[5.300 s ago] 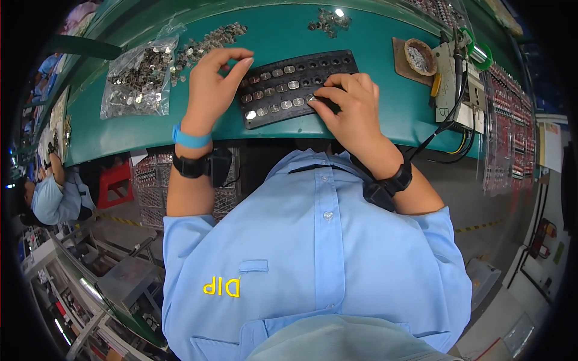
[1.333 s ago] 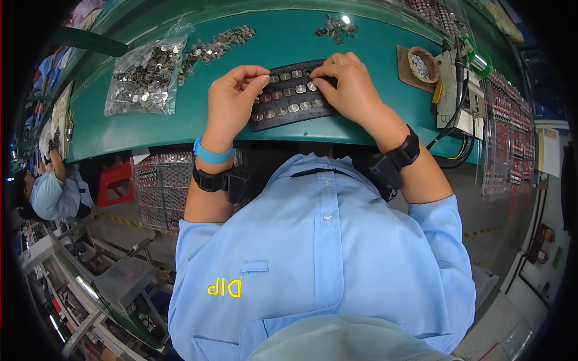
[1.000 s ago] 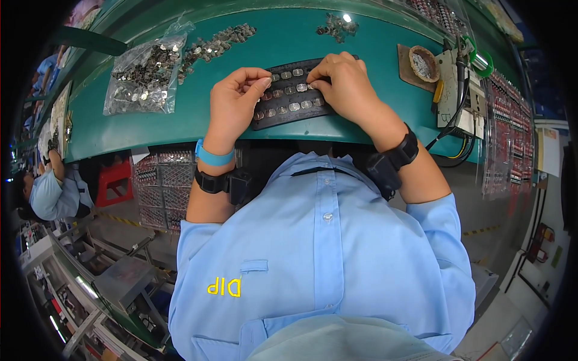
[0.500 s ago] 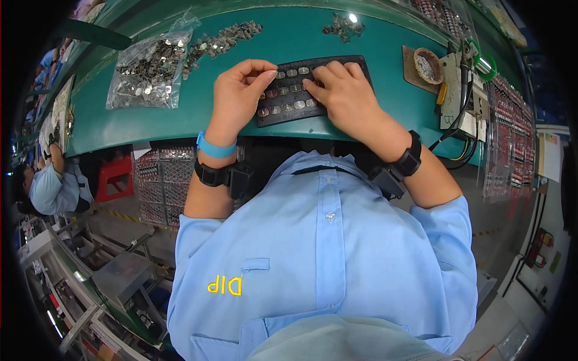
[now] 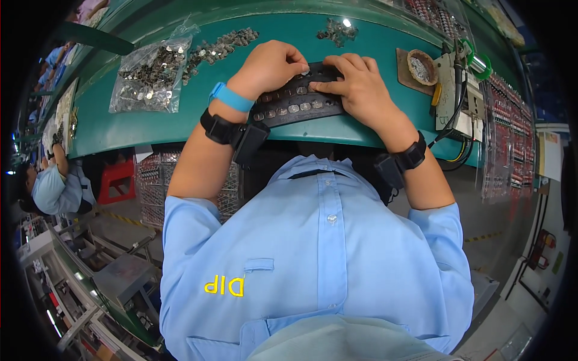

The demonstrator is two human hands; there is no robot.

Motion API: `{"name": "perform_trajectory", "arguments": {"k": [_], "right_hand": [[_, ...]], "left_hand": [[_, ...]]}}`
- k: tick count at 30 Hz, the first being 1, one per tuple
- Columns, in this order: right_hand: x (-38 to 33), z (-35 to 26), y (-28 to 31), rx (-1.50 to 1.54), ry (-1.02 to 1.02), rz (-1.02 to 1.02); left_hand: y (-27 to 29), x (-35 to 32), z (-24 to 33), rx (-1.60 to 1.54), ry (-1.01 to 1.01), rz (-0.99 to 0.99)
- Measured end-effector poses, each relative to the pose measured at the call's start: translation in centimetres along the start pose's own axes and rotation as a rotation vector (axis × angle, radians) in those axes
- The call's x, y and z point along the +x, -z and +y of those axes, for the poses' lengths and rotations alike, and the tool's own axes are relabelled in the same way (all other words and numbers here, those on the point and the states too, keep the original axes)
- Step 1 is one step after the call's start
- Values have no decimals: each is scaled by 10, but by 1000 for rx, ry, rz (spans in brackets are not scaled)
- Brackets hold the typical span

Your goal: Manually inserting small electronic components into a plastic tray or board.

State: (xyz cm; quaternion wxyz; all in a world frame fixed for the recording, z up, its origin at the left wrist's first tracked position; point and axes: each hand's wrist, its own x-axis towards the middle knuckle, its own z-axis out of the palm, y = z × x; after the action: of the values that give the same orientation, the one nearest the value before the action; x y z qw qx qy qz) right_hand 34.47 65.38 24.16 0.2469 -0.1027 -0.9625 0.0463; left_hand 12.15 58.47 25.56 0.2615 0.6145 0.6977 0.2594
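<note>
A black tray with rows of small shiny metal pieces lies at the table's near edge. Over its far row, my left hand is closed in a pinch, with a small metal piece at its fingertips. My right hand rests on the tray's right part, thumb and forefinger apart. Its thumb tip touches the tray beside a piece in the middle row; its other fingers are bent over the far right part and hide it. The left hand hides the tray's far left corner.
A clear plastic bag of metal pieces lies on the green table, left. Loose pieces spread beside it; a smaller pile lies far back. Right stand a round bowl, a solder reel and a cabled grey unit.
My left hand has moved right and away from me, along the far row. The right hand's thumb and forefinger have spread apart. The tray has shifted slightly left.
</note>
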Motion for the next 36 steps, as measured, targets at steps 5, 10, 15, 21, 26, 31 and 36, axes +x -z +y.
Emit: {"name": "perform_trajectory", "arguments": {"k": [5, 10, 15, 21, 26, 31, 36], "right_hand": [[-10, -10, -8, -12, -43, 38], [-15, -12, -11, 11, -93, 53], [-15, -21, -9, -28, -128, 59], [-15, -40, -13, -83, -203, 79], [0, -27, -9, 47, -217, 61], [16, -24, -20, -29, -211, 39], [30, -18, -18, -33, -29, -102]], "left_hand": [[2, 19, -1, 65, 1, -116], [5, 31, 0, 55, -32, -242], [-4, 35, -14, 110, -119, -122], [1, 40, -7, 242, -144, -231], [13, 6, -36, 131, -150, 183], [12, -47, -53, -190, -41, 406], [24, -111, -91, -309, 173, 575]]}}
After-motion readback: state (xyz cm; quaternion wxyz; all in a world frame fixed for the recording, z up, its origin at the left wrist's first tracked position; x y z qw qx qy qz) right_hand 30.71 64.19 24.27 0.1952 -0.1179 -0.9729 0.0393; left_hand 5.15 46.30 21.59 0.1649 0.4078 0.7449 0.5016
